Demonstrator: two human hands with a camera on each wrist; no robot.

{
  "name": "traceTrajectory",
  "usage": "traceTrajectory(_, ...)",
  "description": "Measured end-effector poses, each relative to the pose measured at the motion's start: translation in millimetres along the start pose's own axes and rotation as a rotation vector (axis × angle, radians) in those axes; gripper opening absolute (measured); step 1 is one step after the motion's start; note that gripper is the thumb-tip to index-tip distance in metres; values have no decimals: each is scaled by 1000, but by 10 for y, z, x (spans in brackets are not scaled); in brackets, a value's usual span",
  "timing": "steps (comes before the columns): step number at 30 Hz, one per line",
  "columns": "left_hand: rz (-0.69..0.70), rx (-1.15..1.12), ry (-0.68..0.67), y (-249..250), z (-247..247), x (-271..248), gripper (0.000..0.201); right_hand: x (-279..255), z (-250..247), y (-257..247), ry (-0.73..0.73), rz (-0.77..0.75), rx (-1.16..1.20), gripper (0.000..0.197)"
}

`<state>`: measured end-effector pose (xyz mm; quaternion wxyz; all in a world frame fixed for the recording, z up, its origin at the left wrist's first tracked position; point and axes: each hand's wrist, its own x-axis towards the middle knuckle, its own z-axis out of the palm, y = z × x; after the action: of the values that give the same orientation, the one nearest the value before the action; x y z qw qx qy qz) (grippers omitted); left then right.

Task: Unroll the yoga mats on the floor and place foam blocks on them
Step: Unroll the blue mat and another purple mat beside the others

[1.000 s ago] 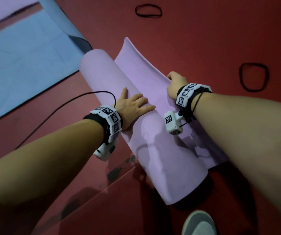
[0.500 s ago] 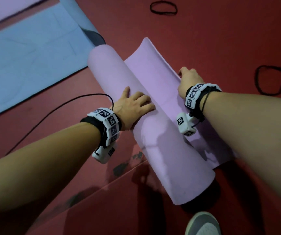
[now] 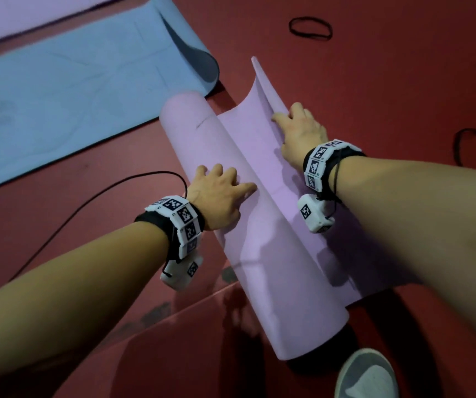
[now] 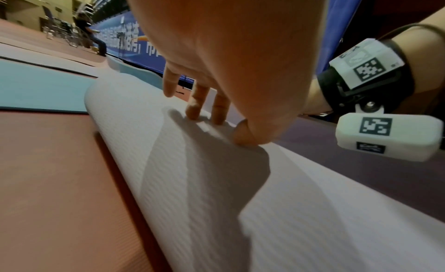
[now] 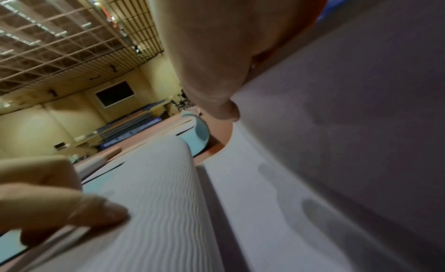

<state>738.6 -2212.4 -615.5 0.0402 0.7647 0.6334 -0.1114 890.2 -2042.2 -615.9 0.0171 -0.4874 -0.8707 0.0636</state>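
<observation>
A pink yoga mat (image 3: 248, 254) lies partly rolled on the red floor, running from the middle of the head view toward my feet. My left hand (image 3: 219, 196) presses flat on top of the roll (image 4: 192, 181), its fingertips (image 4: 192, 112) touching the ribbed surface. The mat's loose flap (image 3: 248, 133) curls up to the right of the roll. My right hand (image 3: 300, 130) pinches that flap's free edge, with its thumb (image 5: 224, 105) lying on the inner face (image 5: 337, 143). No foam block is in view.
A blue mat (image 3: 58, 96) lies unrolled at the left, its end curled up (image 3: 196, 53) close to the pink roll. Another pink mat (image 3: 30, 12) lies beyond it. Two black elastic loops (image 3: 310, 28) (image 3: 475, 150) and a black cable (image 3: 87, 202) lie on the floor. A grey shoe (image 3: 366, 374) is at the bottom.
The flap between the roll and my right hand has grown wider. My right hand has drawn the free edge up and away from the roll, while my left hand stays pressed on it.
</observation>
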Motion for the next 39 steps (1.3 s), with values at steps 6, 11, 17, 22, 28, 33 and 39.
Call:
traceTrajectory(6,-13,-146,78,-218,211,-426,54,-176,140,-620,-195,-163,-195,37)
traceTrajectory(11,-76,-178,74,-343,270,-674,56,-243,129,-1069,-273,-212,-236,27)
traceTrajectory(17,-275,-191,59,-521,316,-908,36,-146,71,-1164,-381,48,-456,41)
traceTrajectory(22,-294,-156,52,-652,349,-1018,53,-200,172,-1285,-441,149,-578,53)
traceTrajectory(28,-357,-134,-17,-736,373,-1130,57,-294,379,-1370,-583,116,-86,42)
traceTrajectory(33,-733,-253,-126,-715,315,-1133,67,-393,648,-1625,-702,75,81,55)
traceTrajectory(39,-1174,-797,-138,-932,446,-1360,137,-658,922,-2123,-1059,296,877,54)
